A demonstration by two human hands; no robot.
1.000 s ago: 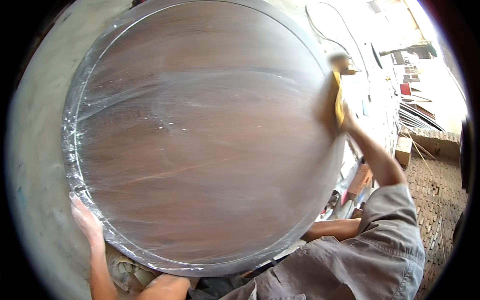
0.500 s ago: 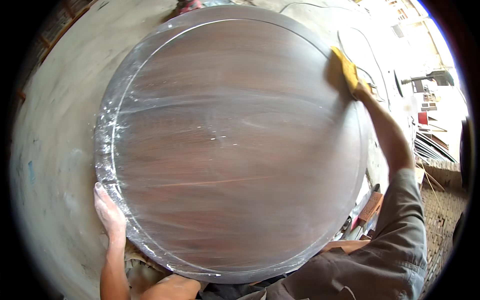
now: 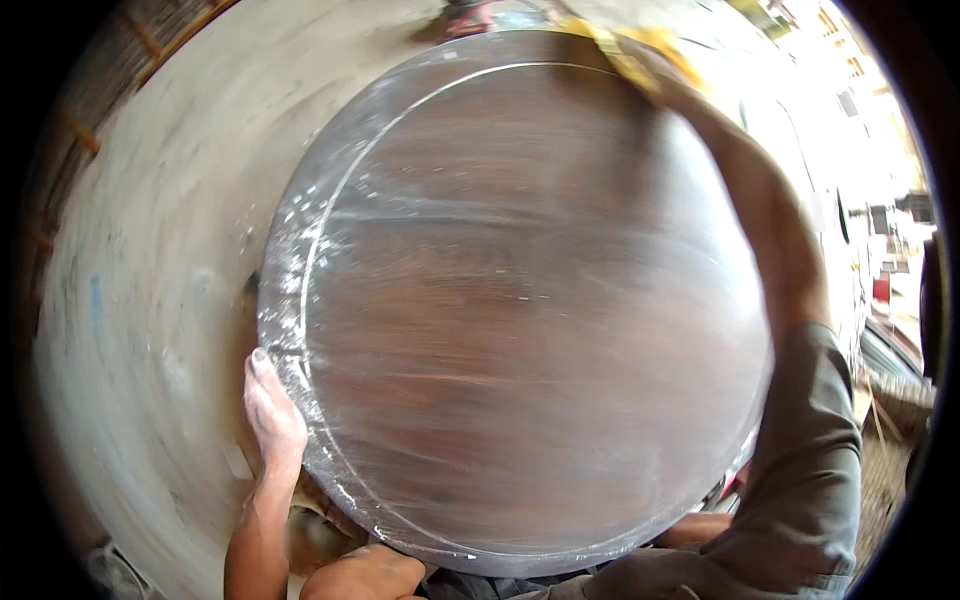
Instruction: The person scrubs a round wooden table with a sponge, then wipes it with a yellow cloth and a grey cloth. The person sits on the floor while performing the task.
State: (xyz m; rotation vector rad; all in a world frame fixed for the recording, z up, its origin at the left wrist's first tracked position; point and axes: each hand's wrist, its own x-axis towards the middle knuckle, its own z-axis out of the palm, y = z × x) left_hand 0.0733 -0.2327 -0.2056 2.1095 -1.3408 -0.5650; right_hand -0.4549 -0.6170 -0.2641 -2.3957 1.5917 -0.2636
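A large round tabletop of dark brown wood (image 3: 520, 400) fills the middle of the head view, with a pale ring line near its rim. White dust and flecks lie along its left side. My left hand (image 3: 274, 412), whitened with dust, grips the rim at the lower left, its fingers partly hidden by the edge. At the far right of the rim, my right arm reaches across the top. My right hand (image 3: 668, 88) is closed on a yellow cloth (image 3: 626, 62) against the surface; hand and cloth are smeared by motion.
Pale concrete floor (image 3: 170, 250) spreads to the left and beyond the tabletop. A red object (image 3: 468, 18) sits on the floor just past the far rim. Dark framework (image 3: 140, 50) lines the upper left. Assorted items (image 3: 885, 290) lie along the bright right side.
My right hand has swept the yellow cloth along the far rim, leftward and farther away. My left hand keeps its grip; the whole view has shifted, so the tabletop appears farther right.
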